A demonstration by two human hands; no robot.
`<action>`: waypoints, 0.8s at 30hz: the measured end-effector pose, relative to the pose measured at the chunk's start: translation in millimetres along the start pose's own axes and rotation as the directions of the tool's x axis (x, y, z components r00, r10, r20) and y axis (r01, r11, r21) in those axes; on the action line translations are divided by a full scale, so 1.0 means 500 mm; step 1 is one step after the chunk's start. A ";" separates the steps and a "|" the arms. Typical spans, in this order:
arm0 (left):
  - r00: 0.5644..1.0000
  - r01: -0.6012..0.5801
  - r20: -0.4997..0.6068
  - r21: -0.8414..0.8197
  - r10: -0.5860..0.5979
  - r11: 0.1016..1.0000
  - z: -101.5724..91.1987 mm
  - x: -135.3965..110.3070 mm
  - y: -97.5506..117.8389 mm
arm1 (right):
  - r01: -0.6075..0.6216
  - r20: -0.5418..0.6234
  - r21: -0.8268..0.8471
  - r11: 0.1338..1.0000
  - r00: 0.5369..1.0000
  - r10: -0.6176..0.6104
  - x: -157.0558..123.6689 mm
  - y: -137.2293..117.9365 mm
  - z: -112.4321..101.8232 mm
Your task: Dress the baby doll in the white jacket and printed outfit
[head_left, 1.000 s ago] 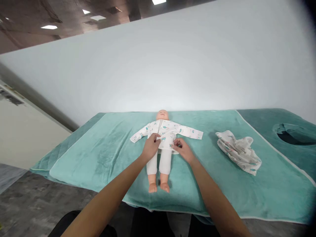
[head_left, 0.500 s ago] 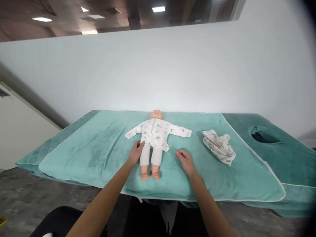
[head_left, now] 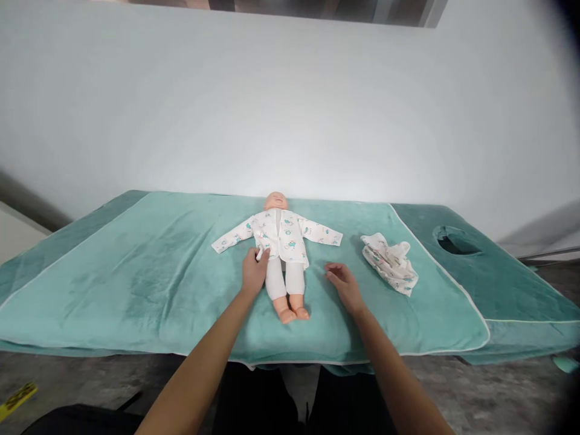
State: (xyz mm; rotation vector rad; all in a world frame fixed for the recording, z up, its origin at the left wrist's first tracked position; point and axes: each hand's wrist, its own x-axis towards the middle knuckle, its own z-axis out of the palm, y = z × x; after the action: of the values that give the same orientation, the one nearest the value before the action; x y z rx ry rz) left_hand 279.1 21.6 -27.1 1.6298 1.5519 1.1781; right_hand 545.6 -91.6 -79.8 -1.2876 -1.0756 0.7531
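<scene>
A baby doll (head_left: 276,201) lies on its back, head toward the wall, dressed in a white patterned jacket (head_left: 290,240) with an open front and both sleeves spread wide. White cloth covers its upper legs, and its feet are bare. My left hand (head_left: 255,270) pinches the lower hem of the jacket on the left side. To the right of the doll, my right hand (head_left: 344,286) rests over the cover, touching neither doll nor clothing, with fingers loosely curved and apart. A crumpled patterned cloth (head_left: 390,264) lies further right.
Under everything is a light teal blanket (head_left: 190,314) with white piping on a darker teal bed (head_left: 471,284). The bed has a face hole (head_left: 457,240) at the right. A white wall (head_left: 290,121) rises behind it. Yellow-black tape (head_left: 18,400) marks the floor at lower left.
The view has tilted downward. My left hand has taken the jacket's hem and the doll's legs have swung to the right. The fingers of my right hand have loosened.
</scene>
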 end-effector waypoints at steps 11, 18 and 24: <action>0.977 0.105 0.208 -0.255 -0.052 0.961 0.017 -0.029 -0.093 | -0.138 -0.179 -0.981 0.138 0.919 -0.351 -0.024 0.039 -0.331; 0.996 0.044 0.090 -0.353 -0.013 0.935 0.061 0.042 -0.042 | -0.151 -0.198 -0.974 0.168 0.928 -0.317 0.009 0.057 -0.322; 0.993 0.114 0.085 -0.406 -0.086 0.907 0.044 0.050 -0.032 | -0.331 -0.442 -0.803 0.495 0.888 -0.124 0.029 -0.039 -0.265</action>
State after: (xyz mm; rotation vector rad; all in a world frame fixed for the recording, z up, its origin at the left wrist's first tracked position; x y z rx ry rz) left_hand 289.5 51.8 -45.8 1.2819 1.2271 1.2788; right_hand 670.9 -130.8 -50.9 -2.2933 -0.9954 -0.1309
